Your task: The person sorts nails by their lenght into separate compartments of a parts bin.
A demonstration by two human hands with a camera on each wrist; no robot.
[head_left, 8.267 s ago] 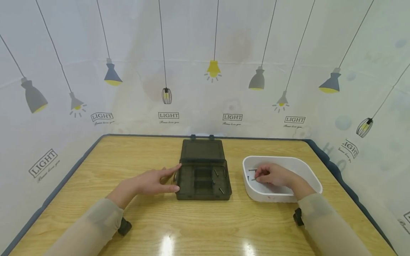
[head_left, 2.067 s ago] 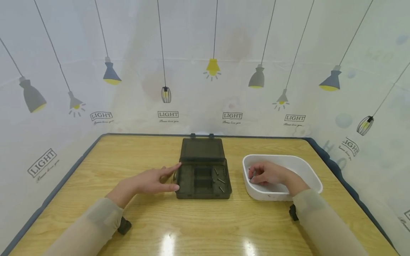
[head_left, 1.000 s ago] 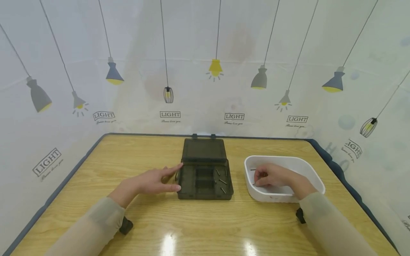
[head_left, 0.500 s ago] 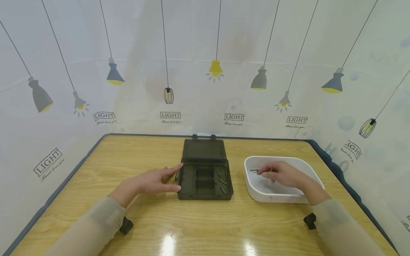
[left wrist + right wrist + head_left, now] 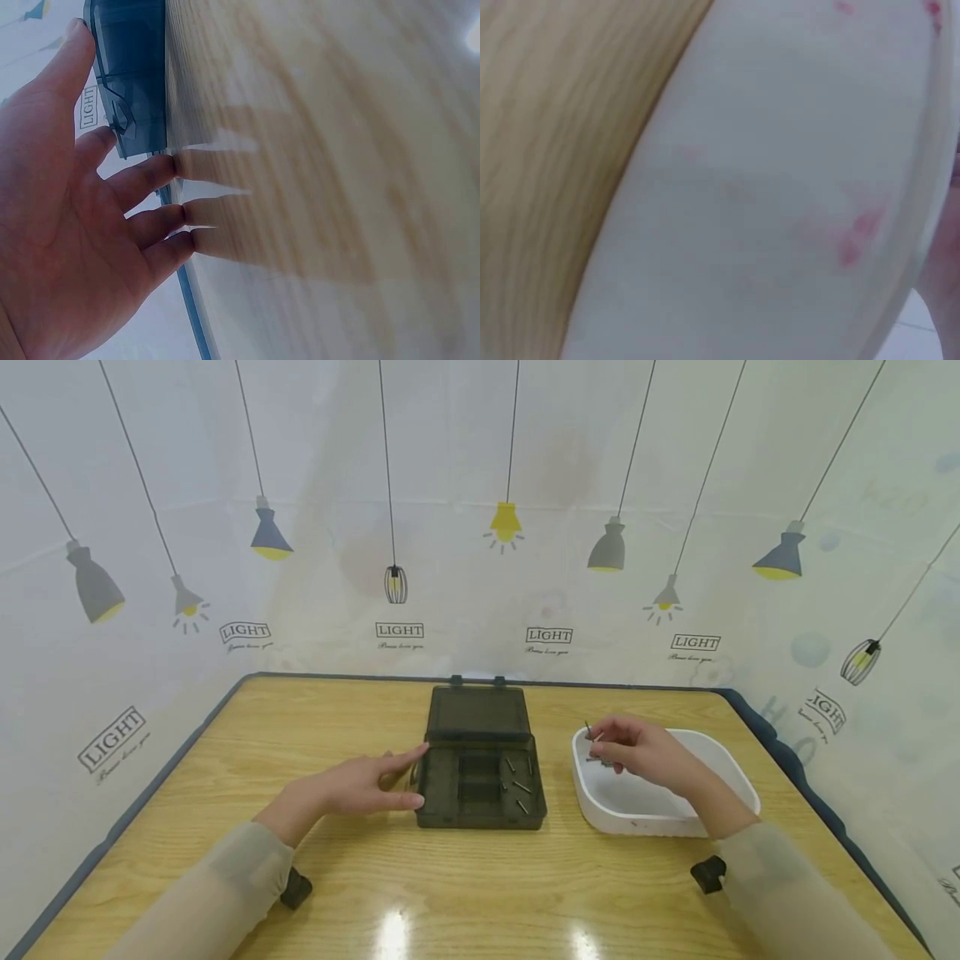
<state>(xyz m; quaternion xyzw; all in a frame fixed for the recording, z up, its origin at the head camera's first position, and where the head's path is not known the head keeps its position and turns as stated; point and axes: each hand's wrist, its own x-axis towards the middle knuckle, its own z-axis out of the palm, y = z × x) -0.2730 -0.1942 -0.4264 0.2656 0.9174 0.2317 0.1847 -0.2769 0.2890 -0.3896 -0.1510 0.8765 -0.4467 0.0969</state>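
Note:
A dark translucent plastic case lies with its lid raised. In the head view, several small screws lie in its right-hand compartment. My left hand touches the case's left side with straight thumb and index finger; the left wrist view shows its other fingertips at the tabletop. Over the left rim of a white tub, my right hand pinches a thin screw that points upward. More small screws lie in the tub, partly hidden by that hand.
The wooden table ends at a dark blue edge against a lamp-print curtain. In the right wrist view the tub's outer wall, with pink smudges, fills most of the picture.
My right hand has risen from the tub's floor toward its left rim, bringing a screw up. Since the oldest frame, one more screw lies in the case. The left hand holds its place.

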